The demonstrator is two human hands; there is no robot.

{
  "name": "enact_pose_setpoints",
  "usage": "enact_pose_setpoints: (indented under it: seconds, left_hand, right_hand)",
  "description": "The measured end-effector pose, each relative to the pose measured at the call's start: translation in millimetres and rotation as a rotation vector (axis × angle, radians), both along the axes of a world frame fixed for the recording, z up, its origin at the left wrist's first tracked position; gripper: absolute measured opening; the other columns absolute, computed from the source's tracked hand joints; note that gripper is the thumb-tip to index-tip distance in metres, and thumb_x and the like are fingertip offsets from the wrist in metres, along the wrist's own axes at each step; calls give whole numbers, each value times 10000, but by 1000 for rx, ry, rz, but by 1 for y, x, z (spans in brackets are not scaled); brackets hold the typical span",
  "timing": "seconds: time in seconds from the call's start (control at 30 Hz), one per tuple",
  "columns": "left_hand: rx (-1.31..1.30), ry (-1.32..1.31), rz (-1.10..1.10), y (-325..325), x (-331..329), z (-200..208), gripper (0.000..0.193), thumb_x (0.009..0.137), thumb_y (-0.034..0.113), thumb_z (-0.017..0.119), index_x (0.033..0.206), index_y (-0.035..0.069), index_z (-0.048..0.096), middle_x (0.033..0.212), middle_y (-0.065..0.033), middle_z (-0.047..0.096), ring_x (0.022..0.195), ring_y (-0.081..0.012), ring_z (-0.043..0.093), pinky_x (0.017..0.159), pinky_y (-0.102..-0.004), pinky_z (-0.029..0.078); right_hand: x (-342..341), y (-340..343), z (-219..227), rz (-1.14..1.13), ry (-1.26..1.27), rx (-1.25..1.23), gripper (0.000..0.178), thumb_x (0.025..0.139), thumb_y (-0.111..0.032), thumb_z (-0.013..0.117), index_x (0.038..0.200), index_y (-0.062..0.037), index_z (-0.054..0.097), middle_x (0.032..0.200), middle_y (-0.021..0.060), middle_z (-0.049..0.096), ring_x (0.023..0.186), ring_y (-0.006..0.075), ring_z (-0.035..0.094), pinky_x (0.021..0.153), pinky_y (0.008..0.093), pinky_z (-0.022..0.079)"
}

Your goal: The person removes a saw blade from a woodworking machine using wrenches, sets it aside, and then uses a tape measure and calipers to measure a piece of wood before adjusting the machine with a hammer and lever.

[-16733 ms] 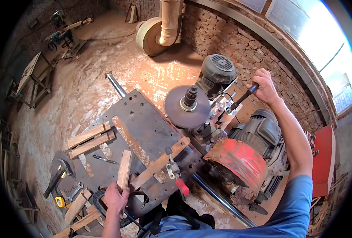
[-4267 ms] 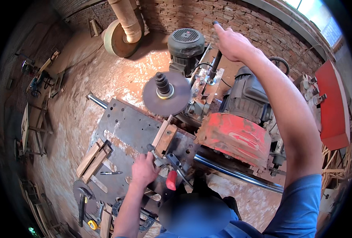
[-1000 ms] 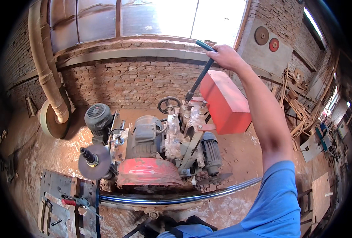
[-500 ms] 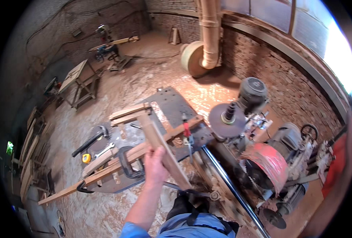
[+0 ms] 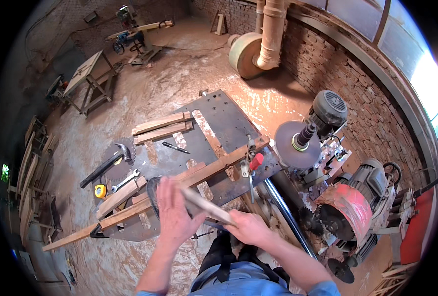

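Observation:
A short wooden board [image 5: 205,203] is held in front of me above the near side of the metal machine table, its narrow edge turned up. My right hand [image 5: 248,228] is closed around its near end. At the far end my left hand [image 5: 173,213] lies with stretched fingers against the board, slightly blurred. Beneath runs a long wooden strip [image 5: 130,214], fixed across the table by a black clamp [image 5: 98,231] at the left and a red-handled toggle clamp [image 5: 255,162] at the right. A dark C-clamp [image 5: 152,190] is partly hidden behind my left hand.
On the metal table [image 5: 219,111] lie two short wooden pieces [image 5: 162,126], a marker [image 5: 175,147], a hammer [image 5: 105,165], a saw blade [image 5: 121,170], a wrench [image 5: 126,180] and a yellow tape measure [image 5: 100,191]. Motors [image 5: 329,109] and exposed round blades [image 5: 341,271] stand at the right.
My right hand has come in and taken the board's near end. My left hand has loosened its grip, fingers now straight. The board has turned onto its edge, and the view has shifted.

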State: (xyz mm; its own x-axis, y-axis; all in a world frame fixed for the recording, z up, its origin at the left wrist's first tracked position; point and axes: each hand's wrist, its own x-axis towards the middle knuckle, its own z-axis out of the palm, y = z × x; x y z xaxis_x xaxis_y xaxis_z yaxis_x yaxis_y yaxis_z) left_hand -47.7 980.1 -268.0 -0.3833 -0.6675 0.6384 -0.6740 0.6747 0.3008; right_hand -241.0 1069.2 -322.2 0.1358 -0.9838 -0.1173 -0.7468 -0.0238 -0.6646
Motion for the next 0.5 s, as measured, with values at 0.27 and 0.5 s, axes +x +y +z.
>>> enact_pose_setpoints:
  seconds: [0.27, 0.5]
  left_hand:
    - [452, -514, 117, -62, 116, -16, 259, 770, 251, 751, 865, 71, 591, 771, -113, 647, 750, -332, 664, 654, -450, 522]
    - [1084, 66, 151, -104, 139, -49, 289, 927, 227, 651, 1101, 1, 606, 853, -45, 640, 769, -140, 569, 706, -315, 497]
  right_hand:
    - [34, -114, 25, 27, 15, -421, 446, 856, -276, 690, 1169, 6, 544, 1142, 223, 597, 1130, 389, 559, 966, 476, 443]
    - [35, -197, -71, -128, 359, -255, 538, 887, -413, 645, 1219, 1, 559, 1172, 171, 589, 1259, 319, 460, 1141, 478, 259]
